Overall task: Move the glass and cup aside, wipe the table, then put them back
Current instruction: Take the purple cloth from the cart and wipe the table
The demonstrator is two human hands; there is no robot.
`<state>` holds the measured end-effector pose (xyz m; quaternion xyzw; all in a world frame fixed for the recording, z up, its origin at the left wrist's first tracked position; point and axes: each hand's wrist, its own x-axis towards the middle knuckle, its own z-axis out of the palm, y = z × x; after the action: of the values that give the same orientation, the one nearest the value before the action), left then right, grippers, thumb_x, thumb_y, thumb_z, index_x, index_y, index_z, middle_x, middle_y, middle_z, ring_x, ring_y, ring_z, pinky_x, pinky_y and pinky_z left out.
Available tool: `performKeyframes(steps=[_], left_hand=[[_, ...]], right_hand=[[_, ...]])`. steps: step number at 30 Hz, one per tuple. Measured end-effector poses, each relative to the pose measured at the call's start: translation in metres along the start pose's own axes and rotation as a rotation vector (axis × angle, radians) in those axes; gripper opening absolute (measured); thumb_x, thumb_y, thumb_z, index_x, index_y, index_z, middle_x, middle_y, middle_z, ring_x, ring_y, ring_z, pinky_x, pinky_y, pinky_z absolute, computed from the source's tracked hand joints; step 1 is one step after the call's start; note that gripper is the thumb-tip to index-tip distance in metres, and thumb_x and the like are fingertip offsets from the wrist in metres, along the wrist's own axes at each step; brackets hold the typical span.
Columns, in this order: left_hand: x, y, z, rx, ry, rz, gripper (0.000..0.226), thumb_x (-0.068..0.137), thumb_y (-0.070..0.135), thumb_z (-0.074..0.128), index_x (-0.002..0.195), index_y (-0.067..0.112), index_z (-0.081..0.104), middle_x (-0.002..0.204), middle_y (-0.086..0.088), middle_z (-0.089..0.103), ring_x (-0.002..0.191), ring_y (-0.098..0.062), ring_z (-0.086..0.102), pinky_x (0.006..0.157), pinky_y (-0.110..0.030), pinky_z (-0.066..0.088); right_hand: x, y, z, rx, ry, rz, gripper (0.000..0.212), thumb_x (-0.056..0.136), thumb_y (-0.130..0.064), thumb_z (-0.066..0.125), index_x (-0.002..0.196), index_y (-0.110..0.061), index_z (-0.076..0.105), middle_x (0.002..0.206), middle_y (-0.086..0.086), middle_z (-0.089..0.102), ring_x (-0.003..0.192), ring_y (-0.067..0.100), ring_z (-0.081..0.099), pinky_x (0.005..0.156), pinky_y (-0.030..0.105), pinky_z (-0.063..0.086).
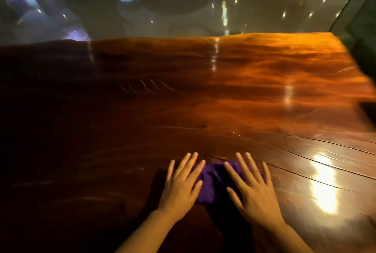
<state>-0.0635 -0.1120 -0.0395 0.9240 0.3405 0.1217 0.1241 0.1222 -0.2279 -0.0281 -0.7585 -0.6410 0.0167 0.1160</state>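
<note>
A purple cloth [213, 181] lies bunched on the glossy wooden table [183, 100], near its front edge. My left hand [181, 185] rests flat on the cloth's left part, fingers spread. My right hand [250, 187] presses flat on its right part, fingers also spread. Both palms face down and neither hand is closed around the cloth. No glass or cup is in view.
The tabletop has long cracks [325, 145] on its right side and faint scratch marks [142, 86] at mid-left. A dark object [369, 108] pokes in at the right edge. Beyond the table's far edge lies a shiny tiled floor [183, 8].
</note>
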Motion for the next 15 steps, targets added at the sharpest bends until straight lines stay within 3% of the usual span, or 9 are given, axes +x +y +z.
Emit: performKeyframes(steps=[3,5,7,10,15], left_hand=[[-0.001,-0.04,-0.005,0.058,0.046,-0.176,0.057,0.085,0.041,0.033,0.141,0.033,0.022,0.151,0.002,0.02,0.14,-0.015,0.009,0.105,-0.058,0.013],[0.003,-0.065,-0.004,0.104,0.015,-0.3,0.057,0.087,0.046,0.029,0.141,0.038,0.012,0.153,0.005,0.008,0.14,-0.013,-0.003,0.105,-0.062,0.008],[0.012,-0.086,0.0,0.138,-0.03,-0.386,0.057,0.09,0.049,0.031,0.14,0.041,0.006,0.155,0.004,0.002,0.139,-0.014,-0.012,0.104,-0.066,0.003],[0.035,-0.109,0.006,0.14,-0.117,-0.506,0.057,0.088,0.057,0.022,0.14,0.044,0.002,0.155,0.004,-0.007,0.136,-0.014,-0.022,0.102,-0.068,-0.004],[0.057,-0.116,0.017,0.237,-0.109,-0.609,0.063,0.078,0.067,0.003,0.137,0.046,-0.007,0.155,0.002,-0.004,0.139,-0.019,-0.014,0.103,-0.069,-0.001]], right_hand=[[0.018,0.007,0.011,-0.067,-0.187,-0.348,0.059,0.09,-0.056,0.03,0.143,-0.037,0.014,0.153,0.003,0.017,0.141,0.029,0.007,0.107,0.056,0.004],[0.025,0.016,0.021,-0.044,-0.287,-0.449,0.058,0.091,-0.058,0.029,0.142,-0.042,0.007,0.155,-0.002,0.007,0.141,0.029,0.001,0.106,0.053,-0.004],[0.025,0.021,0.029,-0.004,-0.3,-0.424,0.057,0.091,-0.06,0.028,0.141,-0.045,0.006,0.155,-0.004,0.005,0.141,0.026,-0.001,0.107,0.05,-0.005],[0.019,0.022,0.036,0.0,-0.25,-0.313,0.057,0.09,-0.062,0.028,0.141,-0.043,0.014,0.154,-0.003,0.014,0.141,0.024,0.006,0.108,0.05,0.006],[0.033,0.021,0.046,-0.02,-0.165,-0.168,0.059,0.086,-0.066,0.029,0.14,-0.046,0.019,0.153,-0.005,0.017,0.142,0.025,0.009,0.11,0.059,0.006]])
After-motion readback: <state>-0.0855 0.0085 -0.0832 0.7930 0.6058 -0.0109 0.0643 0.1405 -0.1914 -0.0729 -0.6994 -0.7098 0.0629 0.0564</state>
